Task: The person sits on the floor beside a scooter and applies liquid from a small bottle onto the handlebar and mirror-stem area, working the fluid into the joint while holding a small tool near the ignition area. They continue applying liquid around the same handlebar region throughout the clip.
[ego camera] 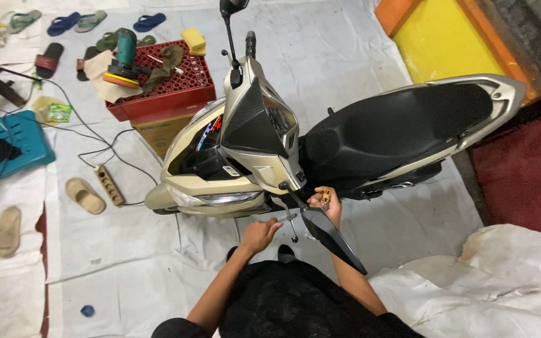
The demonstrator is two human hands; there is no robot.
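With the left hand point(259, 235) pinching a thin metal tool point(286, 218) and the right hand point(325, 203) closed around a small amber part point(325, 198) beside the beige scooter's black mirror point(333, 239), either could slip and drop onto the white floor sheet point(120, 275).

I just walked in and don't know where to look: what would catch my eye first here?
First, the beige scooter with its black seat, standing mid-floor on white sheets. At its handlebar end nearest the camera, the person's left hand and right hand work beside a black mirror, the right pinching a small orange-brown part. Upper left, a red crate holds a polishing tool, with sandals scattered around.
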